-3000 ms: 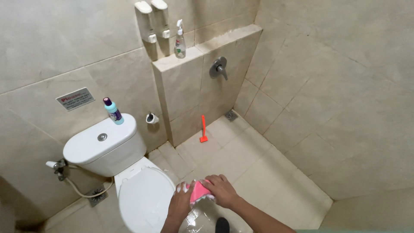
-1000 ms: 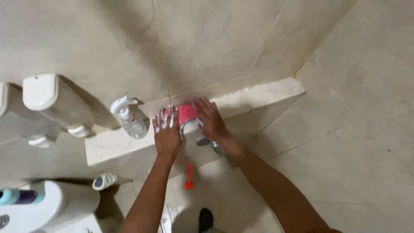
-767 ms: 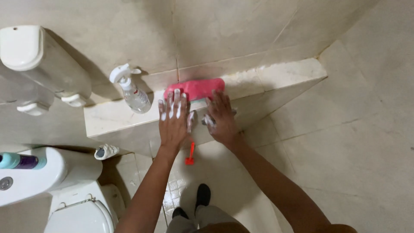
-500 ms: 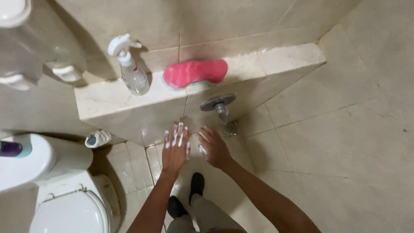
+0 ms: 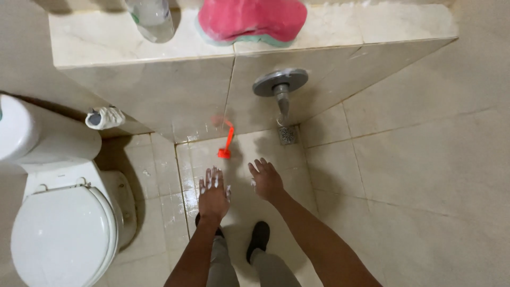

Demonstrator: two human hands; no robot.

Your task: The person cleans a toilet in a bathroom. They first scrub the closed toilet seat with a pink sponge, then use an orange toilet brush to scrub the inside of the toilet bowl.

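Both hands hang empty over the wet floor, fingers spread wide and palms down. The left hand point(image 5: 213, 192) carries white foam on its fingertips and knuckles; the right hand point(image 5: 266, 179) shows a fleck of foam at the thumb side. Neither touches anything. Judging by the lather, the step in hand is soaping, with the hands held out below the tap point(image 5: 281, 91), well apart from it. The tap is the nearest fixture: a round grey metal plate on the low wall with a short spout pointing down. Reaching it would call for lifting the hands up and forward to the spout.

Under the spout a small square metal drain point(image 5: 287, 135) sits in the floor point(image 5: 404, 175), which is laid in large beige tiles, glossy where wet near the wall. An orange razor point(image 5: 227, 142) leans against the foot of the wall, just left of the drain.

On the polished stone ledge point(image 5: 95, 42) lies a pink sponge point(image 5: 251, 19), soft and kidney-shaped with a pale green underside, beside the base of a clear plastic bottle point(image 5: 151, 16). To the left stands a white toilet point(image 5: 58, 234), lid down, smooth and rounded. Dark shoes point(image 5: 258, 239) stand below the hands.
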